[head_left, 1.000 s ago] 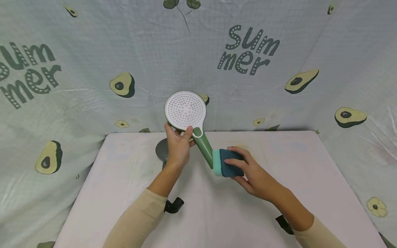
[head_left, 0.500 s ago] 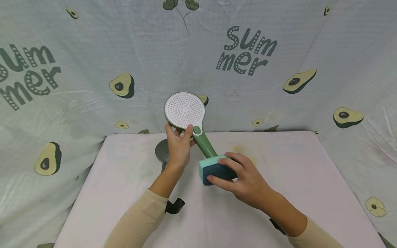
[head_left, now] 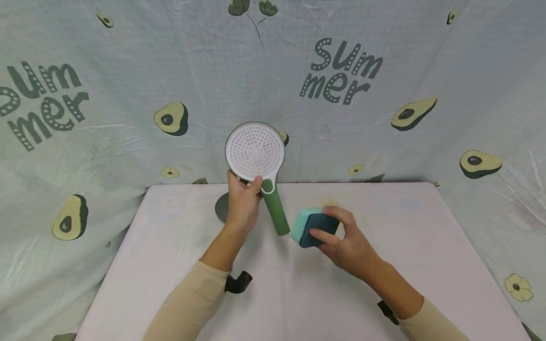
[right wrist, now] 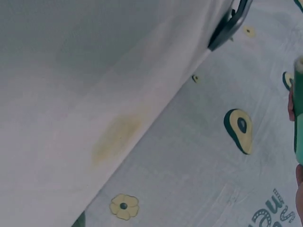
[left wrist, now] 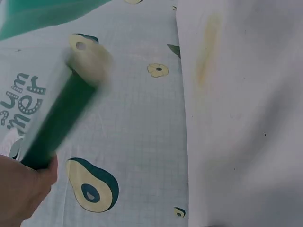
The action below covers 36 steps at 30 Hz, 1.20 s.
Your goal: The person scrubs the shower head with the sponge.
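Observation:
My left hand [head_left: 244,201] holds a shower head [head_left: 255,150] by its neck, thumb on the front. The white nozzle face is turned toward the head camera, and the green handle [head_left: 276,210] slants down to the right. In the left wrist view the handle [left wrist: 59,118] is blurred. My right hand [head_left: 351,244] grips a two-tone sponge [head_left: 317,229], mint on one side and dark blue on the other. The sponge's mint side is right at the lower end of the handle. Only a sliver of the sponge [right wrist: 299,137] shows in the right wrist view.
A dark grey, round-ended object [head_left: 222,208] lies on the white table [head_left: 170,246], partly hidden behind the left hand. The table has a yellowish stain [right wrist: 118,135] near its back edge. A patterned cloth [head_left: 256,71] hangs behind.
The sponge went down and left under the handle's end, turning, then came back right and upright beside it. The handle has swung slightly toward vertical in my left hand.

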Motion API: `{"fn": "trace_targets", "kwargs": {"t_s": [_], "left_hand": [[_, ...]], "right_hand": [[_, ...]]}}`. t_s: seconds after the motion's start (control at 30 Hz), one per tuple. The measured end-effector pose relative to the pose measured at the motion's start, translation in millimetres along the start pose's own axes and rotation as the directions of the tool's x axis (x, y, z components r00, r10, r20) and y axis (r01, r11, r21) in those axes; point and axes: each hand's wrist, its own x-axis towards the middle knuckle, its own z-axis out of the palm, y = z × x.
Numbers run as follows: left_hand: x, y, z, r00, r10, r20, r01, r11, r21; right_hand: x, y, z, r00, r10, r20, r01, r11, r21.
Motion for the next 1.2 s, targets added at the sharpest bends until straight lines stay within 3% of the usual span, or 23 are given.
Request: {"fn": "trace_targets", "kwargs": {"t_s": [0.17, 0.4, 0.47, 0.63, 1.03, 1.1, 1.2], "left_hand": [[0.5, 1.7, -3.8, 0.998, 0.023, 0.066, -0.028, 0.997, 0.072], [1.6, 3.7, -8.9, 0.995, -0.071, 0.065, 0.052, 0.965, 0.256], [1.4, 2.8, -9.0, 0.992, -0.093, 0.085, 0.067, 0.961, 0.270], [0.6, -5.2, -7.6, 0.984, -0.133, 0.121, 0.093, 0.952, 0.292], [-0.2, -9.6, -6.0, 0.954, -0.199, 0.226, 0.072, 0.878, 0.472], [-1.3, -10.5, -6.3, 0.946, -0.215, 0.242, 0.078, 0.877, 0.475], [-2.8, -11.6, -6.8, 0.937, -0.229, 0.263, 0.099, 0.899, 0.426]], "right_hand": [[-4, 10, -7, 0.995, 0.096, -0.019, -0.096, 0.995, -0.007], [-3, 16, -9, 0.985, 0.172, -0.017, -0.171, 0.984, 0.051], [-3, 15, -9, 0.981, 0.191, -0.013, -0.190, 0.980, 0.062], [-3, 14, -8, 0.978, 0.210, 0.000, -0.209, 0.975, 0.069], [0, 15, -8, 0.974, 0.219, 0.057, -0.222, 0.974, 0.053], [1, 15, -8, 0.974, 0.215, 0.065, -0.219, 0.975, 0.049], [3, 16, -8, 0.972, 0.218, 0.083, -0.222, 0.974, 0.045]]}}
